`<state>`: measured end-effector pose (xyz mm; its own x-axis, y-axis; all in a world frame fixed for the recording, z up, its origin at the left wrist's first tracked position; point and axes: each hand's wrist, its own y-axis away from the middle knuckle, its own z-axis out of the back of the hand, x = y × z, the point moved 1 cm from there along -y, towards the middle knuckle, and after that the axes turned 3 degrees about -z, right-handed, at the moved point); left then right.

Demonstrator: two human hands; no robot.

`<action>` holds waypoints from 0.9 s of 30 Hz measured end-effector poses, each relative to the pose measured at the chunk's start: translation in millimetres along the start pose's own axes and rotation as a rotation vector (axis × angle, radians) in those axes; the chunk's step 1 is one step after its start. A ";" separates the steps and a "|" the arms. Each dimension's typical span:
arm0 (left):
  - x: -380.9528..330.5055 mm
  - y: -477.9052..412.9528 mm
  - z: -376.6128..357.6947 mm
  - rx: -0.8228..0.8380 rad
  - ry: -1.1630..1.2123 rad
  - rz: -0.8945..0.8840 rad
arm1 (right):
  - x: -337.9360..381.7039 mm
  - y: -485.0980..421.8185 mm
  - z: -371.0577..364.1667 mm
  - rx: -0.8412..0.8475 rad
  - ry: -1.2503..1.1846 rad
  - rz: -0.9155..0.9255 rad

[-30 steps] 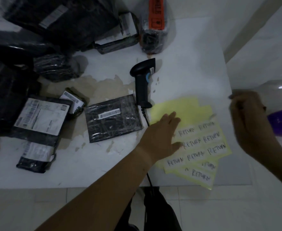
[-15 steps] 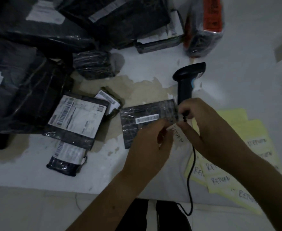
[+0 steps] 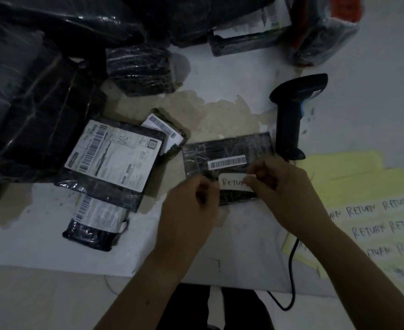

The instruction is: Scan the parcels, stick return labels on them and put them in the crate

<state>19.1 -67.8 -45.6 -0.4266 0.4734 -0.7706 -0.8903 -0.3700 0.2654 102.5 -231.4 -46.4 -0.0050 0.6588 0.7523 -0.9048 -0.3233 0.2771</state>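
A flat black parcel (image 3: 224,148) with a barcode strip lies in the middle of the white table (image 3: 220,246). A white label reading RETURN (image 3: 232,183) sits on its near half, just below the barcode. My right hand (image 3: 282,194) pinches the label's right end. My left hand (image 3: 191,210) has curled fingers at the label's left end; whether they pinch it I cannot tell. The black barcode scanner (image 3: 291,115) stands just right of the parcel. Yellow sheets of RETURN labels (image 3: 375,215) lie at the right.
Other black wrapped parcels fill the left and back: one with a large shipping label (image 3: 115,156), a small one (image 3: 96,222) near the front edge, and a parcel with an orange tag (image 3: 327,27) at back right. The scanner cable (image 3: 291,282) hangs over the front edge.
My hands left the label sheets, carried one RETURN label left to the flat parcel and now have it on the parcel below the barcode. The view shifted left.
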 end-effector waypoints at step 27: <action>54.2 8.2 -18.0 -0.031 -0.487 -0.437 | -44.4 29.4 -46.1 -0.026 0.560 0.285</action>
<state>-8.5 -59.5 -95.6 -0.0565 0.8906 -0.4513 -0.9961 -0.0812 -0.0355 56.5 -238.9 -99.2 -0.4633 0.8073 0.3655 -0.8452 -0.5265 0.0916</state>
